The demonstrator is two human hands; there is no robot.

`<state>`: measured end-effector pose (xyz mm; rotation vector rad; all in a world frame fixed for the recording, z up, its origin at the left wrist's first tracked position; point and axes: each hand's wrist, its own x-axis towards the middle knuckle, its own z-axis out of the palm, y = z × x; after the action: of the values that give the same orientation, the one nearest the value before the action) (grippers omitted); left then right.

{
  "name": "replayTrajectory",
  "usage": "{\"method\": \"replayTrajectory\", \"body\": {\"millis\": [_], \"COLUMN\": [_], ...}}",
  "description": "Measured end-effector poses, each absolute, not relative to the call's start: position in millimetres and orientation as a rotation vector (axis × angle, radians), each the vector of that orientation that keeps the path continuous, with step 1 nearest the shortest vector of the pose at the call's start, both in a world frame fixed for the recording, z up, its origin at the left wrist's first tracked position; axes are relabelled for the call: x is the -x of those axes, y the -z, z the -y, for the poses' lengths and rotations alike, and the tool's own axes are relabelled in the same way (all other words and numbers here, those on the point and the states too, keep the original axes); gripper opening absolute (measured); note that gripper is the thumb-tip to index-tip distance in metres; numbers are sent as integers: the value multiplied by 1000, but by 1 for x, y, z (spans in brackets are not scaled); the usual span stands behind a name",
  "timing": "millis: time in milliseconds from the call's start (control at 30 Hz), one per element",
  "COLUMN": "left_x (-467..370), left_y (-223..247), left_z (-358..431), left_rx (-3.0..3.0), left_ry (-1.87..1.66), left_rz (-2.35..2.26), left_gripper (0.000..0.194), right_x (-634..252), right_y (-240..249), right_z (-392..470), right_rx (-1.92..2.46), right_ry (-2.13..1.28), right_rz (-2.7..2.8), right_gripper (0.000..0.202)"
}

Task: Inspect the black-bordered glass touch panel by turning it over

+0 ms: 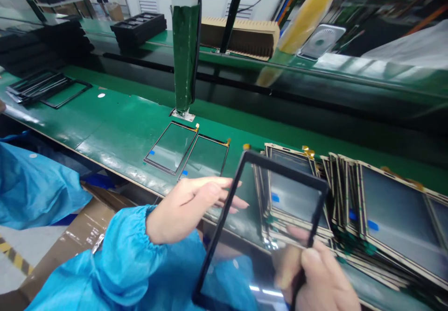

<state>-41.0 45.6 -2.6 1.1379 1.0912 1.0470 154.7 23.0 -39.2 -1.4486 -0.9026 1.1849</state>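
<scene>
Black-framed glass panel (257, 234), one: nearest us, raised aslant over the bench edge, its lower end cut off by the picture. We hold it at its right border in the right hand (325, 273), thumb pressed to the front of the rim, fingers curled behind and visible through the glass. Such a grip, we judge, leaves most of the clear face uncovered.

Left hand (191, 203), one: fingers loosely extended, clasping nothing that we can make out. Fingertips pass behind the panel's left border; whether they touch it, we cannot tell. Placed so, they could steady that side.

Flat panels (171, 150), two: side by side on the green bench (115, 129), each with a blue tab (152, 152) and an amber tail (228, 141). Laid singly, they are probably easy to lift.

Cream-edged panels (395, 213), in two overlapping stacks, right: layered, we suppose, to save bench room.

Dark frames (38, 87), one pile, far left, well apart from our hands; nearby, a co-worker's blue sleeve (38, 180).

Black trays (140, 26), stacked beyond the bench, presumably to spare working space.
</scene>
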Motion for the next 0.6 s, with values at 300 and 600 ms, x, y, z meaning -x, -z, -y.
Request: {"method": "replayTrajectory", "body": {"millis": [300,600], "left_x": [18,8], "left_y": [13,11], "left_z": [-8,-17], "left_rx": [-649,-702], "left_ry": [-1075,-1068], "left_rz": [-800,-1008], "left_gripper": [38,37], "right_x": [-153,-173], "right_y": [37,45], "right_z": [-49,-49], "right_rx": [1227,1210], "right_ry": [-952,-1307], "right_rz": [785,668], "right_gripper": [18,33]}}
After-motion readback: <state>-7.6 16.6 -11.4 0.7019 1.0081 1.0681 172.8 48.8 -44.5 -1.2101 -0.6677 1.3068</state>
